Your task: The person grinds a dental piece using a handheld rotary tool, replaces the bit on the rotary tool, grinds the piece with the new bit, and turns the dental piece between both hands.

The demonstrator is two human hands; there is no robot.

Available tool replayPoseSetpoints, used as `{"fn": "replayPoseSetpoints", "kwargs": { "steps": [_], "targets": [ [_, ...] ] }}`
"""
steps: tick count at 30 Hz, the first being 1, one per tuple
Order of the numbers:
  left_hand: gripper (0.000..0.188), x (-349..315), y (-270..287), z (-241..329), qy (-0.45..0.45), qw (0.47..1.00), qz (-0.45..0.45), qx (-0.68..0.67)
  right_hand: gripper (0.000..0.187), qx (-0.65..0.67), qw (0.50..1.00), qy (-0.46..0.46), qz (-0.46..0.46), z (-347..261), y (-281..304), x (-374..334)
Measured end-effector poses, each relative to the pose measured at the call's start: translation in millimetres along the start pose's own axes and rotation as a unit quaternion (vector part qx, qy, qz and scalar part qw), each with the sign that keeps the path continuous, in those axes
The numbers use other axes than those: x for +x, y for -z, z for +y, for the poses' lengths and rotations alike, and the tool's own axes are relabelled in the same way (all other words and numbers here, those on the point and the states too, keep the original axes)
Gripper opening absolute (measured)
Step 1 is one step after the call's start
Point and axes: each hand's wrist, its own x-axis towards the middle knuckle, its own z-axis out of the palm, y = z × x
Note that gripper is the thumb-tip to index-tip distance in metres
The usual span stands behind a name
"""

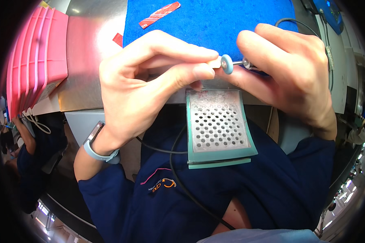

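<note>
My left hand (127,81) pinches a small whitish piece (216,63) between thumb and fingertips; most of it is hidden, so its kind is unclear. Right beside it is a light blue polishing wheel (228,65) on a thin metal shaft. The wheel belongs to a rotary handpiece (247,63), mostly covered by the curled fingers of my right hand (294,69). Wheel and piece look to be touching or nearly so. Below my hands, a perforated metal grille (220,121) in a green frame juts from the table edge over my lap.
A blue towel (215,28) covers part of the metal tabletop (91,28). Torn red strips (160,15) lie on and beside it. At left stands a pink ribbed bin (38,56); another person's arm (26,135) shows below it. A blue device (330,15) and cables occupy the far right.
</note>
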Motion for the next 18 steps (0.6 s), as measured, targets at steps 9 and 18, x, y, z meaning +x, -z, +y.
{"fn": "replayPoseSetpoints", "kwargs": {
  "steps": [9,18],
  "targets": [
    [0.014,-0.8,4.5,-2.0,0.001,1.000,0.002,-0.004,0.030,-0.001,1.000,0.000,-0.016,-0.4,-2.8,1.8],
    [0.014,-5.4,1.8,-4.8,-0.016,1.000,0.008,-0.019,0.023,0.023,1.000,-0.002,0.005,-6.3,-2.9,0.4]
  ]
}}
